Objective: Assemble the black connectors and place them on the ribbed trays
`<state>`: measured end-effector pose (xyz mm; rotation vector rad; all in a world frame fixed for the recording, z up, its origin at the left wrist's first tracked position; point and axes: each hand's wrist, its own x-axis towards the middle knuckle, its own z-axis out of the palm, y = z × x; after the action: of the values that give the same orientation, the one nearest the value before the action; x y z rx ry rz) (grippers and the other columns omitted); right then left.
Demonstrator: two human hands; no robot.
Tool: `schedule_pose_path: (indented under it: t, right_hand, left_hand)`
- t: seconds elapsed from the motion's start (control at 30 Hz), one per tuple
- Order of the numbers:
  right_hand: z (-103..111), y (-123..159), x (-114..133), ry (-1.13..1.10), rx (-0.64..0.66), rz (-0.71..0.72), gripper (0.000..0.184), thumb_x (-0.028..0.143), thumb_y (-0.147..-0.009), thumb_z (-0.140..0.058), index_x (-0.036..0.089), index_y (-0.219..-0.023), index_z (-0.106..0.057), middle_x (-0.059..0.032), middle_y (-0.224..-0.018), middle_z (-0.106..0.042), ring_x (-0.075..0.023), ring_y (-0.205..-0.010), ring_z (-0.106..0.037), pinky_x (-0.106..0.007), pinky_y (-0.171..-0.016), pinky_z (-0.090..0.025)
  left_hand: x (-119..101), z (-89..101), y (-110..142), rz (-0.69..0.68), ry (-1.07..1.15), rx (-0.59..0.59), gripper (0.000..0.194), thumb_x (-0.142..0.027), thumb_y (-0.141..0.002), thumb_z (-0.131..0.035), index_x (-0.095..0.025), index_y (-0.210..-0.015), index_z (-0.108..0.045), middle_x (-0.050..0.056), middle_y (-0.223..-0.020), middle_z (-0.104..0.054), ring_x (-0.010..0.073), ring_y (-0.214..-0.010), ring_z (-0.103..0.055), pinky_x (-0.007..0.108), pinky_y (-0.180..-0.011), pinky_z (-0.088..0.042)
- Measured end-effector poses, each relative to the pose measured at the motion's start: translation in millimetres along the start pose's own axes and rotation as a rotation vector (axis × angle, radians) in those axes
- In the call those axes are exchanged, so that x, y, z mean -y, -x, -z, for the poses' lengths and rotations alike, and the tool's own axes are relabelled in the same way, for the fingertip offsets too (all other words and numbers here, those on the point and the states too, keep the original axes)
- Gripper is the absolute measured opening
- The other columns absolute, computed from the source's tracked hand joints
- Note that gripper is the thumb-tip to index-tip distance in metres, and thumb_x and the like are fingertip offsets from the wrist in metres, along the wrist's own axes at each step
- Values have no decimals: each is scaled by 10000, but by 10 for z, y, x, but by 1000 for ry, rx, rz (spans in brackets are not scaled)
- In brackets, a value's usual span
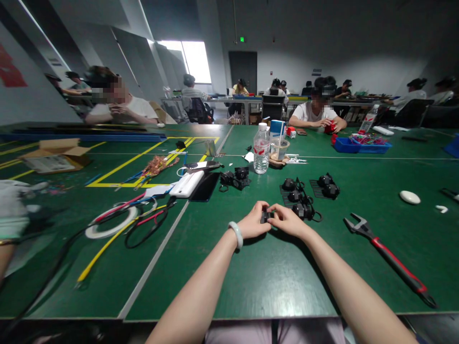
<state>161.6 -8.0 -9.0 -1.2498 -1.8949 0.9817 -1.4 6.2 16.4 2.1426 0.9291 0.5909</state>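
Head camera view shows two bare hands meeting above the green surface, with a small black part between their fingertips. The left hand has its grip closed on the part from one side, a pale bangle around its wrist. The right hand has its grip closed on the other side, the fingers of both hands close together around the part.

Just beyond the right hand lies a cluster of black parts, with a second cluster to its right and a third cluster beyond the left hand. A clear plastic bottle stands upright farther out, beside a lidded cup. An adjustable wrench with a red and black handle lies at the right, near a white oval object.

To the left are a white rectangular device beside a dark flat device, a white ring, a yellow cable and an open cardboard box. Across the surface, a person holds a red object near a blue tray of wires.
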Motion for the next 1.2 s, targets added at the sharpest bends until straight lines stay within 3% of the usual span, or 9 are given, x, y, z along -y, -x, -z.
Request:
schedule_pose_path:
  t: [1.2]
  right_hand:
    - [33,-6,14,-8,3,-4,283,302,-683,-522,168,-930,-492,81,-513,-361,-57,-468,-331,-177,-474,-273]
  left_hand:
    - [-26,5,-23,13,-15,1,457,-160,-600,-486,-154,-1028,-327,39,-952,-403,158,-868,-431,342,-832,-374]
